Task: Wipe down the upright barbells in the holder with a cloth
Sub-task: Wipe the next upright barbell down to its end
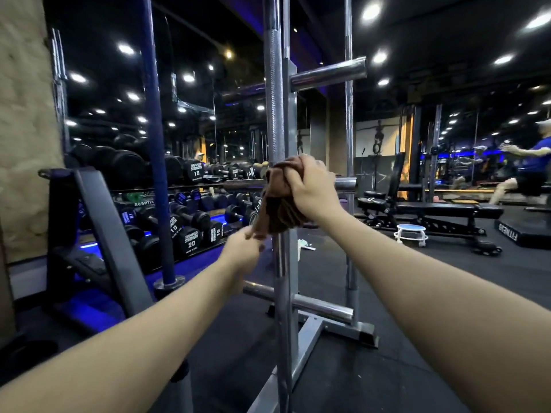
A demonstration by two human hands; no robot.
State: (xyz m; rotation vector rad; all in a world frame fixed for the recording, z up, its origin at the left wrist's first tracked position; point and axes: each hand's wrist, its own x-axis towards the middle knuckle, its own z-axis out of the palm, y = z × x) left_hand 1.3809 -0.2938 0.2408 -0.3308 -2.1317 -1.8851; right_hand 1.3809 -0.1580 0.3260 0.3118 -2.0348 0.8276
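Dim gym, dumbbell rack (190, 216) left of the holder (322, 323). Right hand (313, 189) clamps brown cloth (277, 204) around the upright barbell (274, 114); left hand (243, 257) pinches the cloth's lower corner.

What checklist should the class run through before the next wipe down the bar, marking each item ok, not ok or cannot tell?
1. Cloth wrapped round the bar: ok, it is bunched against the shaft.
2. Right hand grips the cloth on the bar: ok.
3. Left hand holds the cloth's loose lower end: ok, pinched below the right hand.
4. Bar upright in the holder: ok.
5. Bar's foot seated in the holder: cannot tell, the arms and post hide it.
6. Shaft below the cloth free of obstruction: not ok, the left hand sits close beside it.
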